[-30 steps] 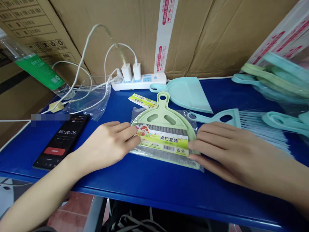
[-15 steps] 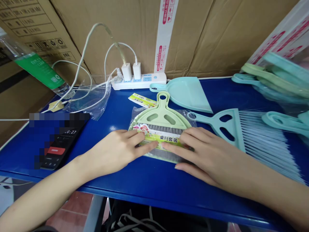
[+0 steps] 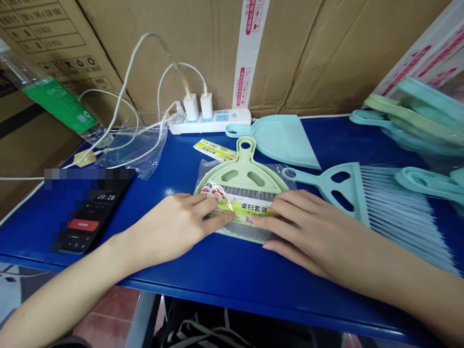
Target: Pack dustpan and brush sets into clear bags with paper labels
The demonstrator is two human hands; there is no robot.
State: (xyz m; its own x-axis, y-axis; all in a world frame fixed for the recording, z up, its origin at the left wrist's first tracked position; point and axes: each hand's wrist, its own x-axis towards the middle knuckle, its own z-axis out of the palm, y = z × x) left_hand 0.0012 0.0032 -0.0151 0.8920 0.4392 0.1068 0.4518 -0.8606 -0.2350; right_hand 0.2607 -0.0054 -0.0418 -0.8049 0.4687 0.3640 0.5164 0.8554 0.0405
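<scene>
A green dustpan-and-brush set (image 3: 248,170) lies flat inside a clear plastic bag, its handles pointing away from me. Grey bristles show above a yellow-and-white paper label (image 3: 253,208) that runs across it. My left hand (image 3: 181,217) rests on the label's left part, fingers stretched and apart. On its right part lies my right hand (image 3: 308,224), fingers spread and thumb held off to the side. Both hands touch the package from above; some fingertips are hidden. Behind it are a loose label (image 3: 213,149) and a light blue dustpan (image 3: 286,140).
A light blue brush (image 3: 348,188) lies at right, with more bagged sets (image 3: 409,116) beyond. A phone (image 3: 94,212) is on the blue table (image 3: 217,280) at left. A power strip (image 3: 210,123) with white cables, a tilted bottle (image 3: 58,104) and cardboard boxes (image 3: 290,53) stand behind.
The digits nearest the label's middle have drawn slightly apart, showing more of the label. The package and other things stay in place.
</scene>
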